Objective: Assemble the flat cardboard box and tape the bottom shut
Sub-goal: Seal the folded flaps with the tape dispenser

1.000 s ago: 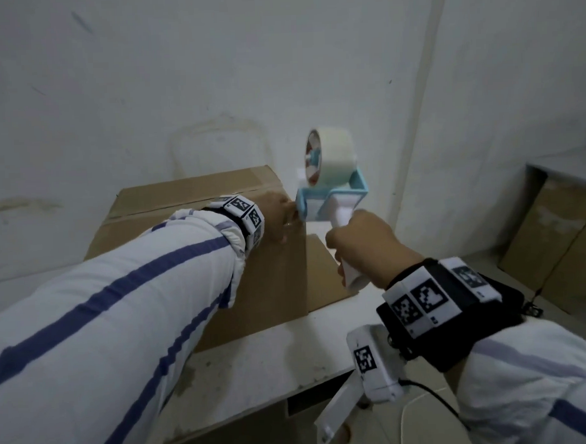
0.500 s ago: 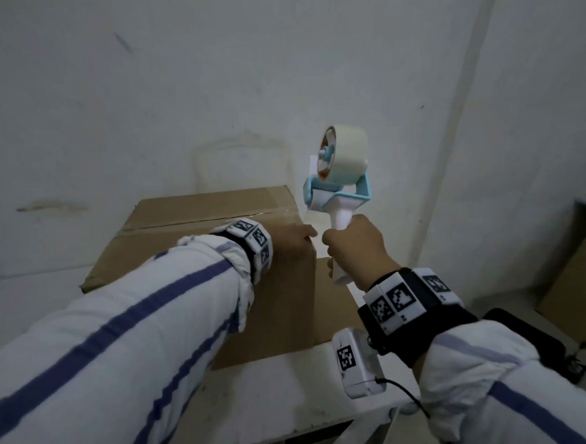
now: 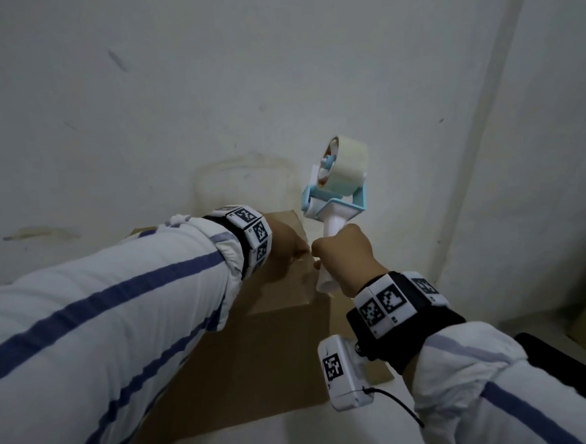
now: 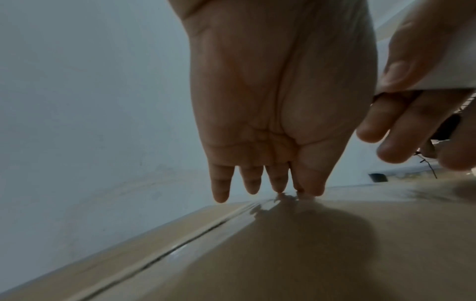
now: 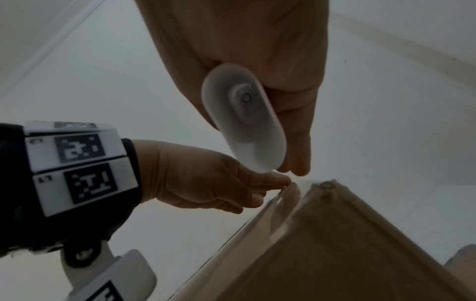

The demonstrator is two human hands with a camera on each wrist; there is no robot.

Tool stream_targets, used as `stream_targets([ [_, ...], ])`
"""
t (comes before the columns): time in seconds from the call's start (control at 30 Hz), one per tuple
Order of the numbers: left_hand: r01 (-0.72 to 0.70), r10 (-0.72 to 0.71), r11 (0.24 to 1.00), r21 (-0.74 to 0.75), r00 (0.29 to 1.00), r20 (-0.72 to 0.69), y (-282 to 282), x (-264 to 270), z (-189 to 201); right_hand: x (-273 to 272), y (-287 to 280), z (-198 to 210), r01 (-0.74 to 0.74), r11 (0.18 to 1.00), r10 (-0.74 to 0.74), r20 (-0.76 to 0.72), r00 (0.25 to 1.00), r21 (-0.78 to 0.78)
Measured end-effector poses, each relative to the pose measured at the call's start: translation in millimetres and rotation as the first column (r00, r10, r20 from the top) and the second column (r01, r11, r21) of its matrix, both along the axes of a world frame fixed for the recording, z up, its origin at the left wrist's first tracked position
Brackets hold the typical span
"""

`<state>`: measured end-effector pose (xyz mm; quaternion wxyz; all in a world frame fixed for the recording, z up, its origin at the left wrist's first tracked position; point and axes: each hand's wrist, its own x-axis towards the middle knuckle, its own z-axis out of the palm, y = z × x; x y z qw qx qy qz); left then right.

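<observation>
A: Your left hand point(image 3: 287, 243) is on top of the cardboard box point(image 3: 276, 355), right at its far right corner, fingers point(image 4: 220, 183) straight and pointing down, tips pressing the clear tape point(image 4: 206, 230) that runs shiny over the flap seam.

B: And your right hand point(image 3: 344, 256) is wrapped tight round the white handle of the tape dispenser point(image 3: 334, 200), roll up high, blue frame just above the box corner, clear of the cardboard.

A: From your right wrist I see the butt of that handle poking out below your curled fingers point(image 5: 296, 130), and your left hand's thumb and forefinger meeting at the tape's end on the box edge.

B: Whether that is a pinch or a press, I cannot tell from here.

A: The box itself stands on the white table point(image 3: 292, 434) against the wall point(image 3: 214, 91), one brown flap sticking out to its right, behind your wrist camera point(image 3: 343, 373).
</observation>
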<state>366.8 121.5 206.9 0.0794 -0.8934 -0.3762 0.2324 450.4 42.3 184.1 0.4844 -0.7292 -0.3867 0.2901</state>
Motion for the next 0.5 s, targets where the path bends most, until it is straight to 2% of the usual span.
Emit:
stream_targets([
  [0.13, 0.056, -0.056, 0.998, -0.005, 0.998, -0.008, 24, 8, -1, 9, 19, 0, 0.008, 0.998, -0.01, -0.025, 1.0, -0.069],
  [0.33, 0.158, -0.152, 0.982, -0.101, 0.986, 0.071, 54, 7, -6, 15, 33, 5, 0.026, 0.998, -0.029, -0.043, 0.999, -0.052],
  [0.5, 0.154, -0.139, 0.974, -0.169, 0.986, 0.097, 64, 11, -6, 15, 44, 7, 0.031, 0.998, -0.033, -0.05, 0.998, -0.046],
])
